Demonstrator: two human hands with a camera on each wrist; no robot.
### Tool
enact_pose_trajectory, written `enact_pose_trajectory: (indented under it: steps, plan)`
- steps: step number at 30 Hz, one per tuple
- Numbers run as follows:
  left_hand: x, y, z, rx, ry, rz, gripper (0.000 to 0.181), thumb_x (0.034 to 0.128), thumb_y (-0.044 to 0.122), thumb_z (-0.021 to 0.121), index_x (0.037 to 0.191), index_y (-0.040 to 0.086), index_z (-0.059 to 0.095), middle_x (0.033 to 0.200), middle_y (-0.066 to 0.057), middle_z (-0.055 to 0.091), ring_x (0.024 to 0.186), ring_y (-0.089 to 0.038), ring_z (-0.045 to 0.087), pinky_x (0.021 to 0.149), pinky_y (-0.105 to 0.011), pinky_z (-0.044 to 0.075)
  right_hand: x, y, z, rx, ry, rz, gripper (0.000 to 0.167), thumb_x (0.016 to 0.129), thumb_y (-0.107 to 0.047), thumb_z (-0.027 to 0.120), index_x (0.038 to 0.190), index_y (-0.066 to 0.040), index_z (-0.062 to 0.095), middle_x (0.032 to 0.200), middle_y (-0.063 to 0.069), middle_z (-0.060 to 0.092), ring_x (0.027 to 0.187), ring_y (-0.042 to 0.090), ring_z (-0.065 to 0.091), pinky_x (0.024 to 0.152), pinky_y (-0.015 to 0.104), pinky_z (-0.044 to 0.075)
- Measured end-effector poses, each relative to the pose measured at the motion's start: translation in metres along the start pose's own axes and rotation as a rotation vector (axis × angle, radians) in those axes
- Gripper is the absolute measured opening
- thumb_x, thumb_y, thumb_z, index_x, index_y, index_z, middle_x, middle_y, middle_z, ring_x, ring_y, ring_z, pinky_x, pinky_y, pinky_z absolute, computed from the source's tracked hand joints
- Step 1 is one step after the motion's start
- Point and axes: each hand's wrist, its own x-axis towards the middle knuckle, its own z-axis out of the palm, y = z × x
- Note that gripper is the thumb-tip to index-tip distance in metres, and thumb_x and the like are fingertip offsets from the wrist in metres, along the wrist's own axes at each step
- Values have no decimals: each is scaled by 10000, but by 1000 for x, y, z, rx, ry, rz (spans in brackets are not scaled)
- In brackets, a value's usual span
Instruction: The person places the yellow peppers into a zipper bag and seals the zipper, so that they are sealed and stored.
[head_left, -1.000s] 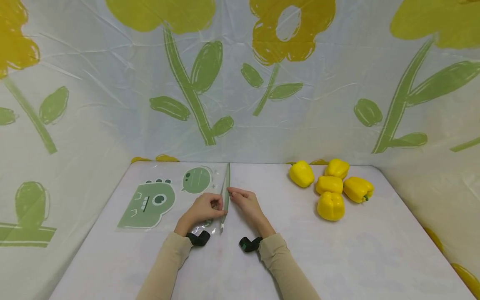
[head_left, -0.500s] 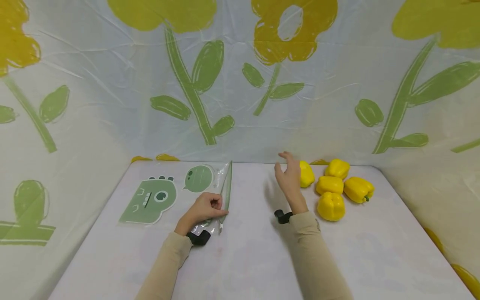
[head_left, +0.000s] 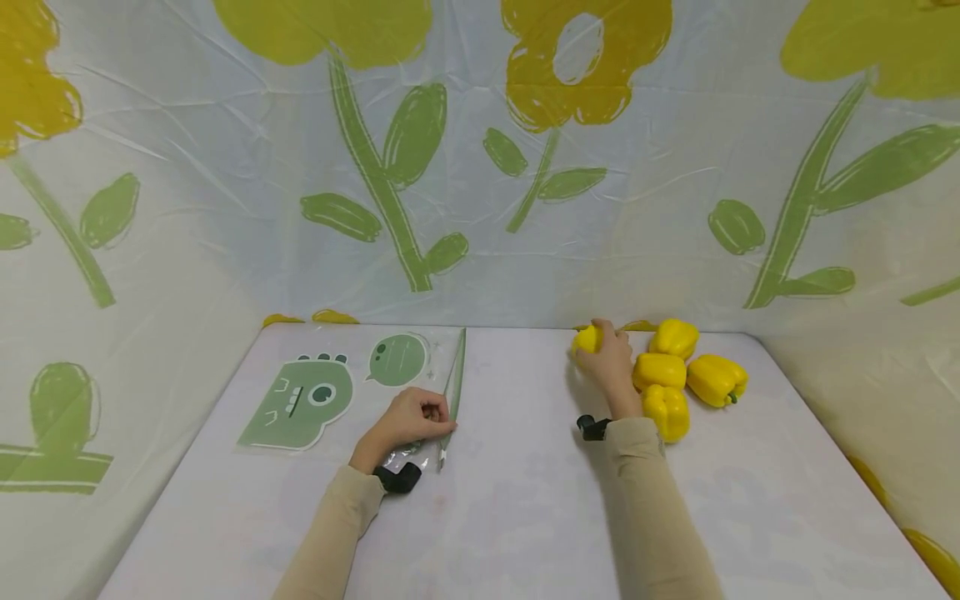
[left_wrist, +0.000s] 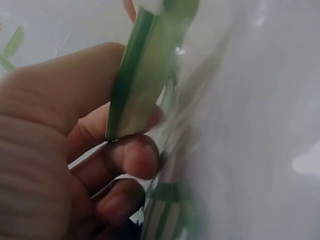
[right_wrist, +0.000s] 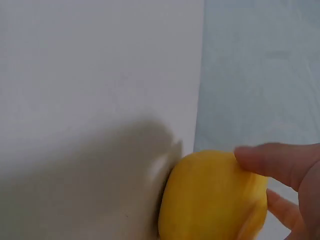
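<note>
The clear printed bag [head_left: 318,404] is laid flat, and its green edge strip [head_left: 458,371] is pinched between the thumb and curled fingers of the left hand [head_left: 408,417]. The strip is tilted up from the bag; by this pinch, it seems, the light, slippery film is steadied and its edge is held off the surface. In the left wrist view the thumb is pressed on the strip's face, with fingers bent behind it.

Well to the right of the bag, one yellow pepper [head_left: 587,339] is grasped by the right hand [head_left: 611,362]. The thumb is set on one side and fingers are seen round the other, a spread probably called for by so round and smooth a body. Whether any weight has been taken off the surface cannot be told.

Farther right of the bag, four more peppers [head_left: 658,371] are grouped close together, likely so that they can be reached by that hand without the bag being crossed.

Bag and peppers are borne by a pale table [head_left: 517,525]. Beyond the bag, and at both sides, the space is enclosed by wrinkled white cloth [head_left: 600,258] printed with yellow flowers and green stems.
</note>
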Motion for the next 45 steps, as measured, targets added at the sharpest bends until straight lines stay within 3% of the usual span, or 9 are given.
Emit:
enact_pose_trajectory:
  steps: [4, 11, 20, 27, 32, 36, 40, 45]
  plan:
    - [2, 1, -1, -9, 29, 48, 266, 751, 126, 807, 623, 191, 583, 573, 113, 487, 538, -44, 428, 530, -222, 376, -7, 0, 6, 63, -2, 29, 698, 870, -162, 656, 1483, -146, 323, 1376, 313, 357, 1187, 455, 433, 1021, 602, 356]
    - [7, 11, -3, 15, 95, 89, 341, 741, 91, 797, 597, 173, 499, 547, 122, 413, 518, -36, 386, 510, -222, 346, -17, -11, 15, 279, 30, 63, 700, 858, -162, 727, 1448, -142, 352, 1464, 248, 393, 1286, 421, 406, 1093, 558, 333]
    - [15, 31, -4, 46, 144, 131, 328, 677, 16, 702, 589, 166, 423, 527, 133, 323, 500, -21, 287, 508, -220, 262, -25, -36, 26, 557, 79, 10, 718, 851, -274, 772, 1437, -180, 368, 1317, 217, 495, 1123, 329, 516, 955, 449, 477]
    - [17, 33, 0, 91, 179, 103, 375, 637, -4, 712, 580, 160, 380, 531, 124, 297, 510, -29, 267, 522, -218, 249, -33, -63, 41, 899, 17, -58, 714, 878, -171, 754, 1416, -115, 287, 1265, 202, 533, 1101, 279, 549, 935, 303, 488]
    - [17, 37, 2, 113, 182, 65, 394, 642, 12, 731, 586, 144, 364, 546, 109, 291, 520, -37, 262, 525, -223, 239, -40, -78, 61, 1104, -90, -69, 708, 890, -49, 700, 1414, -83, 225, 1375, 198, 453, 1219, 297, 528, 950, 306, 503]
    - [17, 41, 3, 118, 189, 64, 417, 641, 21, 757, 587, 120, 355, 567, 96, 289, 526, -46, 271, 525, -223, 241, -45, -83, 81, 1152, -188, -52, 750, 873, -12, 682, 1464, -102, 228, 1402, 200, 383, 1229, 311, 510, 975, 335, 488]
    - [17, 42, 4, 124, 207, 77, 436, 642, 18, 778, 588, 116, 357, 582, 87, 297, 532, -53, 294, 522, -221, 252, -48, -77, 99, 1100, -268, -35, 695, 854, -9, 679, 1452, -72, 330, 1409, 173, 375, 1164, 290, 517, 967, 317, 488]
    - [17, 43, 5, 122, 214, 74, 454, 652, 6, 788, 602, 141, 358, 605, 75, 313, 554, -68, 319, 531, -224, 261, -47, -67, 112, 994, -304, -48, 677, 807, 25, 710, 1404, -58, 403, 1421, 143, 427, 1165, 261, 511, 956, 315, 463]
